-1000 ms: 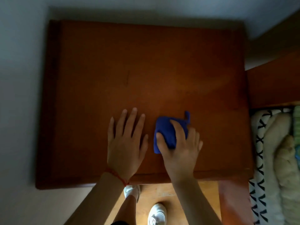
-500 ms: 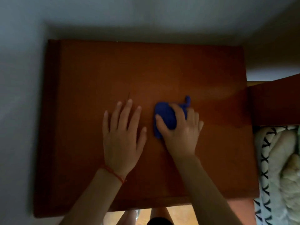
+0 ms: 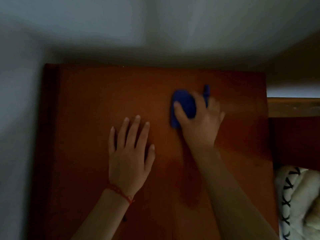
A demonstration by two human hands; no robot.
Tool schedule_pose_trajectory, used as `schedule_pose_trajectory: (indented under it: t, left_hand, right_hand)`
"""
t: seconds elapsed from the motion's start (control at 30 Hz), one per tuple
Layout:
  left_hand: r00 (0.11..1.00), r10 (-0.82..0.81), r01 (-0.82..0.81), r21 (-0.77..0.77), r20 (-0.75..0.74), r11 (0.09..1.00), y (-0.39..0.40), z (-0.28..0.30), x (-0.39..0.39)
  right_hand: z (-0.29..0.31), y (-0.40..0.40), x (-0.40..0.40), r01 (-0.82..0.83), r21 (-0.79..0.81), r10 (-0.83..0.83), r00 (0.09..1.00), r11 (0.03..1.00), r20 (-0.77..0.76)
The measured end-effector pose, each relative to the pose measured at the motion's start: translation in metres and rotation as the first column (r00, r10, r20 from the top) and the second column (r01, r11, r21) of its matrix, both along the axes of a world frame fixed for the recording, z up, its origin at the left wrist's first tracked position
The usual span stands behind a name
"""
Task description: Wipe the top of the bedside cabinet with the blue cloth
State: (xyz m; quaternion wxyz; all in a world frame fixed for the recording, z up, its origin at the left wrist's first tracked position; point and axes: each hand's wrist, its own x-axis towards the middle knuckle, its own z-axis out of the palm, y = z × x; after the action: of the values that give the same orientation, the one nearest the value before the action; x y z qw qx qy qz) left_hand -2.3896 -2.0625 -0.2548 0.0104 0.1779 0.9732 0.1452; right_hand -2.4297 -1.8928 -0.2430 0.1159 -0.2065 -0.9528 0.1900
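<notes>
Right hand (image 3: 199, 122) hides blue cloth (image 3: 183, 104) partly

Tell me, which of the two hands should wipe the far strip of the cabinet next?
The right hand: it presses the blue cloth, near the cabinet top's far edge. The left hand lies flat, empty.

No readable text, label, brand, number or sign showed anywhere in the dim, blurred view. The only marks were black X-shaped crosses running down the white bedding (image 3: 287, 203) at the right edge, and those were a pattern, not letters.
</notes>
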Motion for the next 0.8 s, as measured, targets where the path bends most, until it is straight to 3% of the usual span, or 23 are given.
schedule_pose_trajectory:
  t: [0.13,0.3,0.53,0.7,0.8]
  left_hand:
    - [1.000,0.009,-0.009,0.008,0.009,1.000,0.000,0.001,-0.002]
    - [1.000,0.012,-0.012,0.018,0.012,1.000,0.000,0.003,-0.003]
    - [1.000,0.013,-0.014,0.017,0.007,1.000,-0.001,0.002,-0.003]
    - [1.000,0.011,-0.011,0.014,0.002,1.000,-0.002,0.001,-0.003]
    - [1.000,0.006,-0.007,0.027,0.015,1.000,-0.003,0.003,-0.004]
  right_hand:
    - [-0.001,0.017,-0.055,0.072,-0.069,-0.074,0.997,0.995,-0.017]
    - [0.001,0.004,-0.019,0.012,-0.028,-0.012,1.000,1.000,0.009]
    - [0.001,-0.003,-0.083,-0.012,-0.043,0.011,1.000,0.999,-0.018]
    - [0.001,-0.005,-0.072,-0.192,0.036,0.192,0.981,0.981,0.001]
    - [0.001,0.007,-0.070,-0.132,0.027,0.132,0.991,0.991,0.001]
